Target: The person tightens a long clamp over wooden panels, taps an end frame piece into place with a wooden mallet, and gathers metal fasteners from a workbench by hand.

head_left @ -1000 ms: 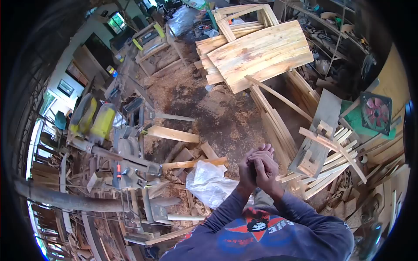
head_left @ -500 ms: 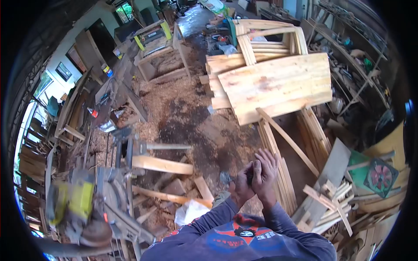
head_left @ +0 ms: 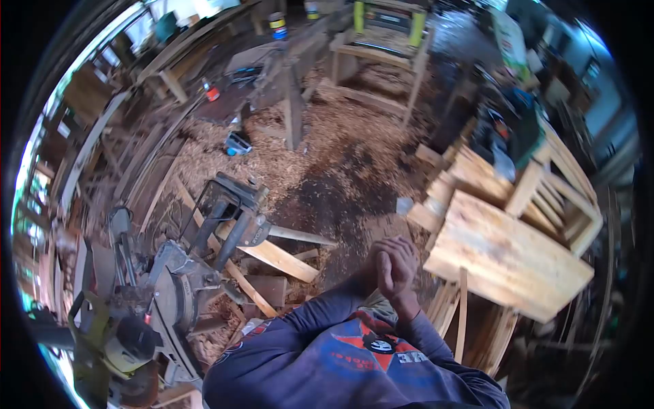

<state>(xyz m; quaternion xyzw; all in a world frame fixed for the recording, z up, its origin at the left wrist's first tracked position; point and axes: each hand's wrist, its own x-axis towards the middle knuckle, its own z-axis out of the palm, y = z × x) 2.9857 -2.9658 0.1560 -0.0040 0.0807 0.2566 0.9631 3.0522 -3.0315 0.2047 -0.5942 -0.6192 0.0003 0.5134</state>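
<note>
My two hands are pressed together in front of my chest, above the shaving-strewn floor. My right hand point(head_left: 400, 268) is closed against the left, its fingers bent over. Much of my left hand point(head_left: 377, 262) is hidden behind it, and its fingers look curled in. Whether anything small lies between the palms cannot be made out. Just right of the hands is a wide pale wooden panel point(head_left: 504, 255), which neither hand touches. To the left, a board point(head_left: 281, 259) lies by a dusty stand point(head_left: 238, 198).
At lower left stands a miter saw point(head_left: 170, 300) with a green-yellow body. A planer point(head_left: 388, 27) sits on a wooden frame at the back. Wood shavings point(head_left: 327, 126) cover the floor. A red-capped bottle point(head_left: 210, 90) stands on the left bench.
My view has turned left and down, so the panel now appears tilted and farther right, and the saw shows more fully. My hands have come closer together, the right fingers folding over.
</note>
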